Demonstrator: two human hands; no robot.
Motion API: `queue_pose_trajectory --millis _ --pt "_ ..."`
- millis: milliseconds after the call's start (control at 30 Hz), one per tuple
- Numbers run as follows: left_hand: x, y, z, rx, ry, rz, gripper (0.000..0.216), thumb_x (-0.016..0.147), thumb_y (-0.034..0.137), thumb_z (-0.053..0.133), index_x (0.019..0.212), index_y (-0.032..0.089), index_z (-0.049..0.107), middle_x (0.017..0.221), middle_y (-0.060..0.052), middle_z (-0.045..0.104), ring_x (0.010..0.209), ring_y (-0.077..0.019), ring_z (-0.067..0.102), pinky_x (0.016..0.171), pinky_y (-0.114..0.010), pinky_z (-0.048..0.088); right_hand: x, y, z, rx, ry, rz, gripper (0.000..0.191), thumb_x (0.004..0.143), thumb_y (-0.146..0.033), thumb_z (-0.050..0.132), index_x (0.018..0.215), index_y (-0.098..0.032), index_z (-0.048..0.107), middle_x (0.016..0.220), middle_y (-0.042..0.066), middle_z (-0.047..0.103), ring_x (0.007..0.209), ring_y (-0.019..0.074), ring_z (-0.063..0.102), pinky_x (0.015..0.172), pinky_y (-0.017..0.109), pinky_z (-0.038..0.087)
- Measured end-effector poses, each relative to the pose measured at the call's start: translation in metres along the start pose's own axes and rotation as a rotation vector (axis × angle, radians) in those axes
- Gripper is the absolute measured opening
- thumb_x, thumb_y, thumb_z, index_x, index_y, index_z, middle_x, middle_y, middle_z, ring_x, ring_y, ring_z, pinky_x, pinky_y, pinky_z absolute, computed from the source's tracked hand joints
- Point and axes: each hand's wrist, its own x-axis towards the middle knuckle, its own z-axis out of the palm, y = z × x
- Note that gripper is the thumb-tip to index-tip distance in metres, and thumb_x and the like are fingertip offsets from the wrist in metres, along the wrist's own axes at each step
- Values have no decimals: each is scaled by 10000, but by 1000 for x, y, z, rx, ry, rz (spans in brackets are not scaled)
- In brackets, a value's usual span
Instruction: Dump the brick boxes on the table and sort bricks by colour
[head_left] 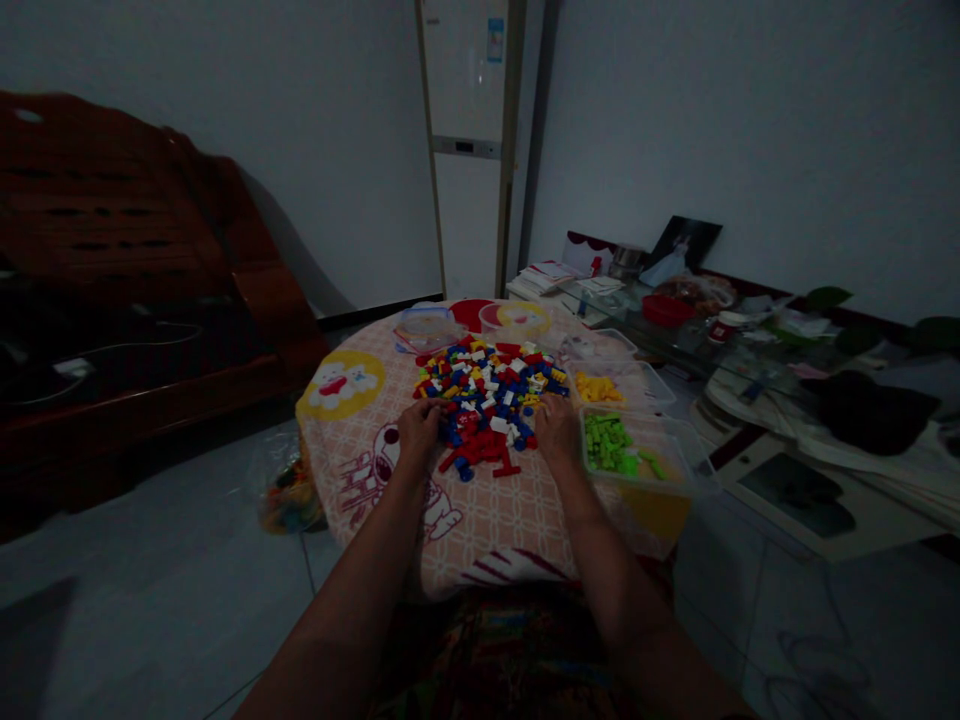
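Observation:
A heap of small red, blue, yellow and white bricks (491,395) lies on a round table with a pink patterned cloth (487,520). My left hand (418,428) rests at the heap's left edge, its fingers curled among the bricks. At the heap's right edge sits my right hand (556,425), fingers bent down onto the pieces. What either hand holds is too small and dark to make out. A clear tub of green bricks (626,450) stands just right of my right hand, with a tub of yellow bricks (600,388) behind it.
More clear tubs and lids (429,322) stand at the table's far edge. A plastic bag of mixed pieces (289,490) lies on the floor at the left. A cluttered glass table (712,330) is to the right, a wooden bench (112,300) to the left.

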Motion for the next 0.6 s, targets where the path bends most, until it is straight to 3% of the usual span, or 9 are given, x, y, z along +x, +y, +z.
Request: queue_pose_trajectory --millis 233,367,467,600 --pt "-3 8 0 -7 1 -33 310 747 275 559 908 181 807 774 -46 771 679 -194 697 660 -281 530 0 -13 22 -74 -260 -136 372 1013 -223 527 1332 -154 705 1427 155 678 1351 285 580 1196 445 396" --pt "-4 8 0 5 2 -19 303 753 283 564 906 185 807 727 -39 752 690 -207 703 670 -289 530 -4 -21 32 12 -336 -238 368 1025 -224 531 1342 -228 716 1483 81 661 1425 257 534 1223 455 379" --pt "-3 8 -1 25 5 -9 305 756 295 567 912 187 805 736 -39 758 699 -213 707 683 -298 528 -6 -21 32 100 -310 -289 353 1019 -212 535 1305 -243 741 1404 60 716 1383 232 570 1213 421 395" --pt "-3 9 -2 49 8 -7 302 752 293 568 908 185 803 740 -39 760 697 -212 707 694 -302 525 -3 -9 24 62 -158 -113 317 986 -158 535 1176 -182 788 1277 112 763 1236 245 647 1151 412 444"
